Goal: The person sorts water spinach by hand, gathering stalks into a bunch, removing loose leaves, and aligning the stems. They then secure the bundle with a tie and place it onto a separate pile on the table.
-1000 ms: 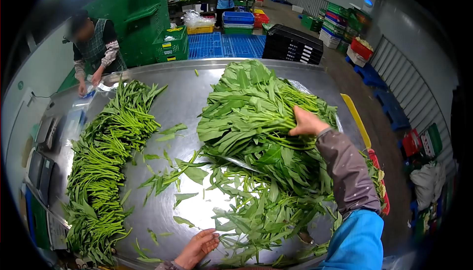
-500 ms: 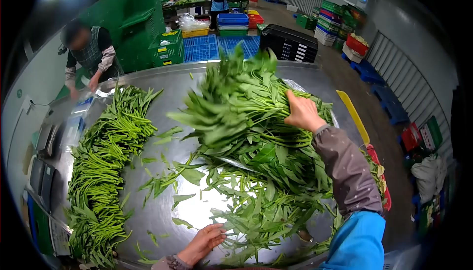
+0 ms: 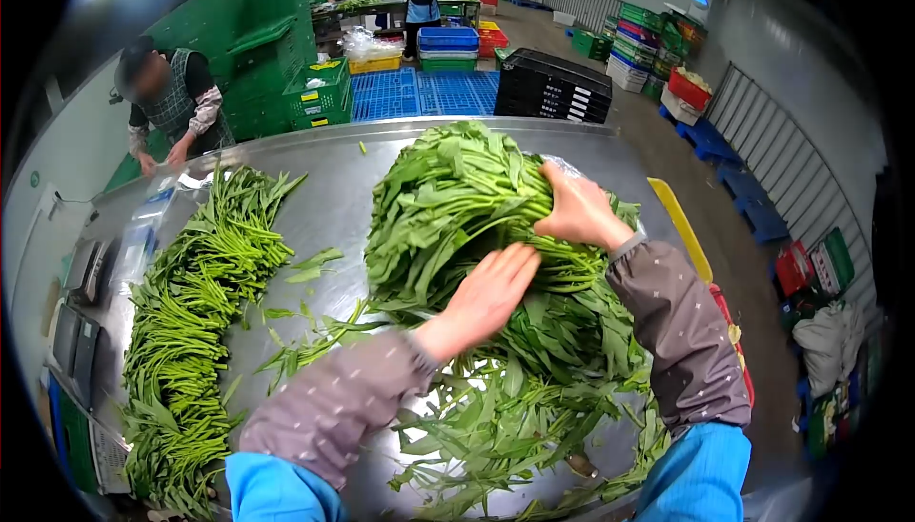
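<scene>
A large bunch of water spinach [image 3: 448,198] is in my right hand [image 3: 581,212], whose thumb and fingers wrap its stems at the right. My left hand [image 3: 486,295] lies against the lower side of the bunch, fingers stretched out over the stems and leaves. Under the bunch is a heap of more water spinach [image 3: 562,327], with a bit of clear plastic [image 3: 562,165] showing behind. Loose leaves [image 3: 496,436] are strewn at the front of the steel table [image 3: 334,155]. A long row of water spinach [image 3: 181,341] lies along the left, stems facing right.
A yellow-handled tool with a red end [image 3: 681,226] lies along the table's right edge. Digital scales [image 3: 76,341] stand at the left. A co-worker [image 3: 176,107] is at the far left corner. Black crates [image 3: 553,83] and blue pallets [image 3: 424,93] are beyond the table.
My left hand has come up from the front of the table onto the bunch. The bunch, swinging and blurred before, is now steadier and more compact in my right hand.
</scene>
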{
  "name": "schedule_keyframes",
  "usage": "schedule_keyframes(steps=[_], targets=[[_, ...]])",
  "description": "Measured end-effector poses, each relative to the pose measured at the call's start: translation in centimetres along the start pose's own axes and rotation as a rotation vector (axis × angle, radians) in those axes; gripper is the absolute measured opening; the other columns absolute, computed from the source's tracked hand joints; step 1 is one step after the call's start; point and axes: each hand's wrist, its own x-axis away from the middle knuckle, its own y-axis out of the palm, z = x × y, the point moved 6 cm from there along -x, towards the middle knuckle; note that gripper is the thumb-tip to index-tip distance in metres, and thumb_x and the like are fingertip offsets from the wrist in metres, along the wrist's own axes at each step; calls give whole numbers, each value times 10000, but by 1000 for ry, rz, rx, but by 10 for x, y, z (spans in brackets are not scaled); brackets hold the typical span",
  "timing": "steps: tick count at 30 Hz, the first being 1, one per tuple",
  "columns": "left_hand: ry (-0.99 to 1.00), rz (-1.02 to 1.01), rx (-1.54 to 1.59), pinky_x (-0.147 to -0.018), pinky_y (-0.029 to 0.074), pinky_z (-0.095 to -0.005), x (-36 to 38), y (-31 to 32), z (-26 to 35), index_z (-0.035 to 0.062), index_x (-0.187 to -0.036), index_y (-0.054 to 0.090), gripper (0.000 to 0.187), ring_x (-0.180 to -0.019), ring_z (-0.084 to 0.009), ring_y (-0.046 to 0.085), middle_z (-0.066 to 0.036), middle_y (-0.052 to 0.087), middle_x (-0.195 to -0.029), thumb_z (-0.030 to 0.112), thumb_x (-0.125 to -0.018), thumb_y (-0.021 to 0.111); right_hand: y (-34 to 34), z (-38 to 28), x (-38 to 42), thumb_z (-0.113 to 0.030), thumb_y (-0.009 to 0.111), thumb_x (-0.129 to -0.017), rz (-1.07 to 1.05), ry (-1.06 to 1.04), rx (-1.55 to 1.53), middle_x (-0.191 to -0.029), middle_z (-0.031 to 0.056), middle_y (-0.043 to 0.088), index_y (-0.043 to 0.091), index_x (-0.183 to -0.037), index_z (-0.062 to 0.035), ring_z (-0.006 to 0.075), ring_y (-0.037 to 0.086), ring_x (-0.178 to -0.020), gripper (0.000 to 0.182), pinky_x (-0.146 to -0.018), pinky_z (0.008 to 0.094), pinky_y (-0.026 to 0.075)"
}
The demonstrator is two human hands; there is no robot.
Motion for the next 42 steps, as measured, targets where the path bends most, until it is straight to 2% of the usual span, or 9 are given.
schedule_keyframes(steps=[13,19,20,25,29,32,34,36,42], targets=[[-443,137,-112,-944,306,-468,-30,159,-92,50,-1138,495,541,-1110,-301,413,-140,478,-1179,455,-781,531,-96,-33,39,-130,647,-533,292,-243,-510,-803,144,593,485,-1047,-2,200,588,-736,554,-696,297,462],[-204,-76,-90,-1016,259,-430,-36,134,-74,-85,-1118,470,530,-1193,-377,335,-279,391,-1230,375,-865,396,-142,-71,59,-131,653,-574,219,-260,-765,-890,73,577,501,-1058,39,118,530,-814,536,-744,250,426],[195,-749,-628,-990,287,-445,-39,111,-41,-34,-997,539,362,-1082,-326,453,-230,519,-1058,267,-815,452,-142,-75,62,-131,653,-574,221,-263,-773,-890,73,577,501,-1058,39,118,530,-814,536,-744,250,426],[265,-469,-237,-619,391,-324,6,47,49,50,-815,558,170,-740,-168,492,-67,499,-772,159,-698,501,-100,-113,84,-132,693,-593,-115,-212,-1298,-996,65,572,485,-1124,15,139,542,-886,589,-825,283,429],[70,-924,869,-880,399,-399,75,-13,115,2,-1170,442,474,-1029,-324,509,-197,503,-1142,228,-771,561,-25,-141,119,-128,701,-622,-472,-1,-1534,-991,85,561,466,-1125,11,155,544,-867,572,-814,296,436],[-378,-587,1437,-920,382,-352,157,-36,113,66,-1205,457,436,-1090,-260,469,-141,498,-1173,278,-835,546,55,-169,181,-189,654,-647,-898,187,-1790,-994,126,525,404,-1154,0,237,532,-904,596,-779,344,446],[-255,-332,1300,-865,409,-316,231,-37,129,72,-1119,510,318,-1013,-176,496,-84,540,-1095,197,-831,557,133,-187,241,-294,611,-664,-1344,305,-2112,-954,141,514,440,-1106,-1,242,519,-782,558,-697,346,437],[-882,-886,1433,-829,415,-295,283,-42,156,48,-1070,532,258,-960,-153,512,-79,573,-991,153,-835,540,199,-198,302,-339,524,-741,-1498,551,-2513,-903,143,540,478,-1052,33,242,538,-780,486,-667,357,464],[-1149,-493,1464,-759,427,-244,345,-89,180,-1,-1126,527,293,-908,-101,519,-69,593,-981,102,-852,523,266,-174,376,-566,333,-845,-1272,935,-2457,-1113,182,526,407,-1241,-46,282,562,-830,657,-745,405,480]])
